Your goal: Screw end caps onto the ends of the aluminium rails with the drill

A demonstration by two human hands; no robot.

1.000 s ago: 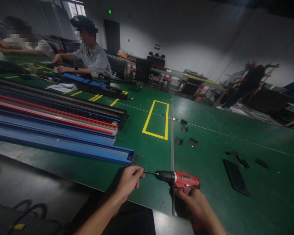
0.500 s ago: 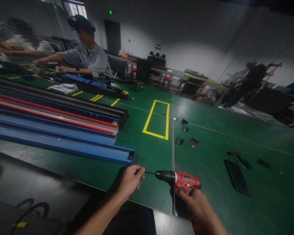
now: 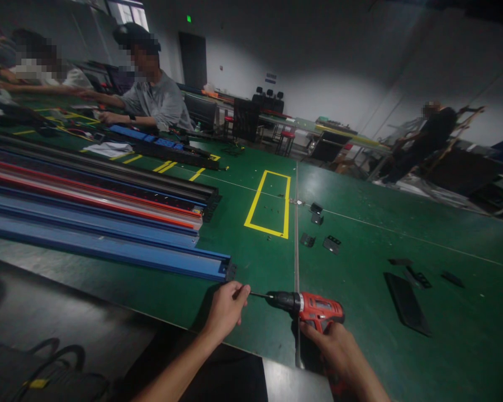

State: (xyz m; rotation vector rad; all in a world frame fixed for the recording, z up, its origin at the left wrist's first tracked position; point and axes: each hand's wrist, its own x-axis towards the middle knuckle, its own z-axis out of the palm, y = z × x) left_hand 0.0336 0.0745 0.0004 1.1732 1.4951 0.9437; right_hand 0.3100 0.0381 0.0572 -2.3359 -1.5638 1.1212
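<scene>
My right hand [image 3: 333, 340] is wrapped round the handle of a red and black power drill [image 3: 321, 307], which points left above the green table [image 3: 268, 329]. A long thin bit [image 3: 260, 295] sticks out of its chuck. The fingers of my left hand [image 3: 230, 304] are pinched at the far end of that bit; whether a small screw is between them is hidden. Just beyond my left hand lies the black end piece [image 3: 231, 272] of a blue rail [image 3: 167, 254].
More rails, among them a red one [image 3: 151, 209], lie at the left. Small black brackets [image 3: 332, 244] and a flat black part [image 3: 406, 304] are on the right. A yellow tape rectangle [image 3: 287, 206] marks the middle. People sit at the far left; another stands far right.
Both my hands and the drill are almost unmoved; my left fingers have shifted very slightly. At the far left, a seated person's arm has moved.
</scene>
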